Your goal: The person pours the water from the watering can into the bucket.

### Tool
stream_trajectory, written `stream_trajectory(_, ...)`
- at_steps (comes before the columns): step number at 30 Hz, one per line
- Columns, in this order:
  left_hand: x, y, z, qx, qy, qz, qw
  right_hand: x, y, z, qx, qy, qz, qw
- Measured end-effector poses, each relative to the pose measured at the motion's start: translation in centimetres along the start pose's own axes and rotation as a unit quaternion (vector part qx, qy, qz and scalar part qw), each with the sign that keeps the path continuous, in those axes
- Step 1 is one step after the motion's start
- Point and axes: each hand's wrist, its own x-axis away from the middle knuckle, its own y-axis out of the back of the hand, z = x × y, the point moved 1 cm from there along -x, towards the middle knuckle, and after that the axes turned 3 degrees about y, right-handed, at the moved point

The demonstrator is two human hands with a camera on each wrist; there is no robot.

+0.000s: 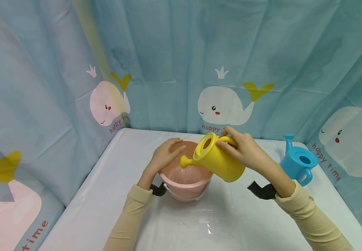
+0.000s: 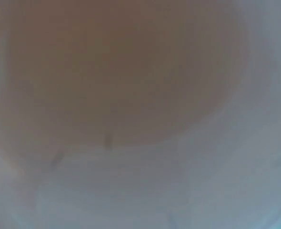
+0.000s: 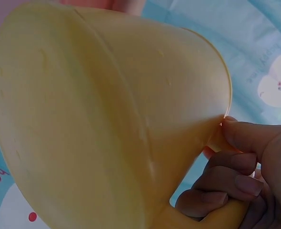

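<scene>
My right hand (image 1: pixel 242 148) grips the handle of a yellow watering can (image 1: pixel 223 162), fingers curled through it and thumb near the top edge in the right wrist view. The can is tilted over a pink bucket (image 1: pixel 185 190), its spout head (image 1: pixel 185 161) above the bucket's inside. Some water shows at the bucket's bottom. My left hand (image 1: pixel 165 155) holds the bucket's left rim, the thumb reaching over the inside. The left wrist view is a dark blur.
A blue watering can (image 1: pixel 298 162) stands at the back right. Wet patches (image 1: pixel 208 226) shine on the white table (image 1: pixel 105 209) in front of the bucket. Blue curtains (image 1: pixel 168 69) with whale prints enclose the table's back and sides.
</scene>
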Motion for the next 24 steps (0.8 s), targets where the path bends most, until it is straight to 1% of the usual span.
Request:
stream_trajectory(2, -0.01, 0.0, -0.03, -0.017, -0.007, 0.002, 0.9998, -0.01, -0.01, 0.04, 0.001, 0.001, -0.001, 1.0)
stream_trajectory(6, -0.06, 0.05, -0.25, -0.054, -0.01, 0.014, 0.9984, -0.06, -0.05, 0.07, 0.003, 0.002, -0.001, 1.0)
stream_trajectory(10, -0.1, 0.39, -0.51, -0.065, -0.008, 0.034, 0.9973, -0.07, -0.09, 0.07, 0.002, 0.0, 0.002, 1.0)
stream_trajectory(14, -0.14, 0.79, -0.43, -0.045, 0.002, 0.049, 0.9978, -0.05, -0.07, 0.1, 0.002, -0.002, 0.003, 1.0)
stream_trajectory(19, -0.27, 0.92, 0.05, -0.012, 0.008, 0.054, 0.9985, -0.05, -0.06, 0.14, 0.001, -0.004, 0.005, 1.0)
stream_trajectory(24, -0.25, 0.89, 0.23, -0.004, 0.004, 0.06, 0.9982, -0.03, -0.03, 0.2, -0.001, -0.006, 0.008, 1.0)
